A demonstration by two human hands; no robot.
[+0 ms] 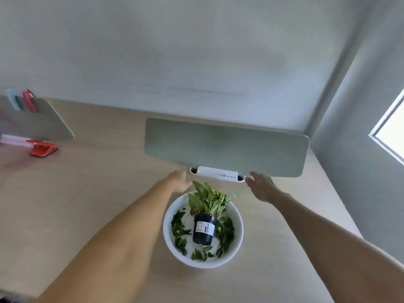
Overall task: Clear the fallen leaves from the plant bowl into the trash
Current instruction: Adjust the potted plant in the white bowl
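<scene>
Leaves (181, 228) in bowl (239, 232), below both empty hands (180, 181).

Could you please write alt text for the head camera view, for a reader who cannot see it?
A white bowl on a wooden desk holds a black plant pot ringed by loose green leaves. Both bare arms reach past it, left hand and right hand open and empty, toward a green-grey divider panel.

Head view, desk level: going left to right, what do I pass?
Red hole punch → left hand → white bowl holding the black plant pot and fallen leaves → right hand.
</scene>
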